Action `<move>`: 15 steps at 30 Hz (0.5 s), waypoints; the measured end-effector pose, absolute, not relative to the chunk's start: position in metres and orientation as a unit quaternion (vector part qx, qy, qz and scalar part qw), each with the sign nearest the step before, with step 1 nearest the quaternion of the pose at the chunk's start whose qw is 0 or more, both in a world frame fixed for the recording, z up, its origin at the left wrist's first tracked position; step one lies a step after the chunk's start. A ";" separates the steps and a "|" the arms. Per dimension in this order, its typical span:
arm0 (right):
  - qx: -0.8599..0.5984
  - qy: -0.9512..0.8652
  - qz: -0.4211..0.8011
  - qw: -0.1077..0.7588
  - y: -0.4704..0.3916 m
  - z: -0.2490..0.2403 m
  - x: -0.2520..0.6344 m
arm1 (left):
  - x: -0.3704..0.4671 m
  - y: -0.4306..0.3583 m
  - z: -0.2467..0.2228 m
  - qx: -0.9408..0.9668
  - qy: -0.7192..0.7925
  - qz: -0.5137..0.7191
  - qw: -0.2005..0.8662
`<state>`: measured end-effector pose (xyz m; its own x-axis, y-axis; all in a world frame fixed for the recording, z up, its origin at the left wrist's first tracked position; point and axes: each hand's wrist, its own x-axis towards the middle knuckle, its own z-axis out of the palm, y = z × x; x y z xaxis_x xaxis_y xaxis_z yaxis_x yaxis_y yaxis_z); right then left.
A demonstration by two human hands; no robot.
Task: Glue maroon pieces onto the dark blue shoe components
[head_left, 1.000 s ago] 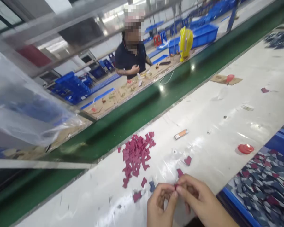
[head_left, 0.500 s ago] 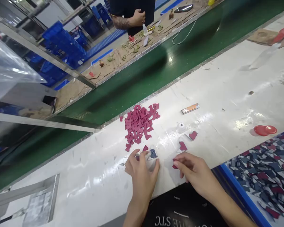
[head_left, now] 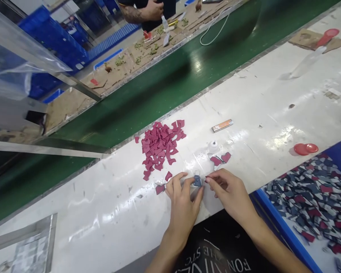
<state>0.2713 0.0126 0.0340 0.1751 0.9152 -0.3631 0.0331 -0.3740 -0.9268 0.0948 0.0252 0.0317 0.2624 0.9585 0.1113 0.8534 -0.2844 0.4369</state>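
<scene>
My left hand (head_left: 182,206) grips a small dark blue-grey piece (head_left: 197,181) with pale edges between thumb and fingers, just above the white table. Close to its right, my right hand (head_left: 230,191) pinches a small maroon piece (head_left: 206,179), mostly hidden by the fingertips. Beside my left fingers lie a loose maroon piece (head_left: 160,189) and another maroon scrap (head_left: 168,175). Beyond them spreads a heap of maroon pieces (head_left: 159,144). Past my right hand, two maroon pieces (head_left: 215,160) lie near a small white round object (head_left: 213,146).
On the table are an orange-and-white slim box (head_left: 222,125), red round lids (head_left: 305,149) and a metal-edged tray (head_left: 51,242). A blue bin (head_left: 281,223) of mixed pieces stands at right. Across the green conveyor (head_left: 184,76), a person's hand (head_left: 153,9) shows.
My left hand has moved right with the blue-grey piece, closing the gap to my right hand. A maroon piece by my left fingers is now uncovered. The camera view has shifted slightly.
</scene>
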 end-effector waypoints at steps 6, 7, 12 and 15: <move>-0.616 -0.285 0.611 0.407 0.006 0.027 0.272 | 0.103 0.021 0.031 0.776 0.574 0.188 0.184; -0.607 -0.274 0.619 0.415 0.006 0.026 0.272 | 0.103 0.021 0.031 0.774 0.576 0.186 0.186; -0.595 -0.269 0.618 0.438 0.010 0.029 0.268 | 0.102 0.021 0.032 0.768 0.579 0.179 0.207; -0.616 -0.303 0.596 0.416 0.014 0.032 0.267 | 0.102 0.020 0.032 0.769 0.575 0.179 0.216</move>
<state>0.2666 0.0140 0.0316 0.1059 0.8693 -0.4829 -0.1233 -0.4704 -0.8738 0.1024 0.0204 0.0320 0.2753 0.9610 0.0265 0.8068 -0.2459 0.5372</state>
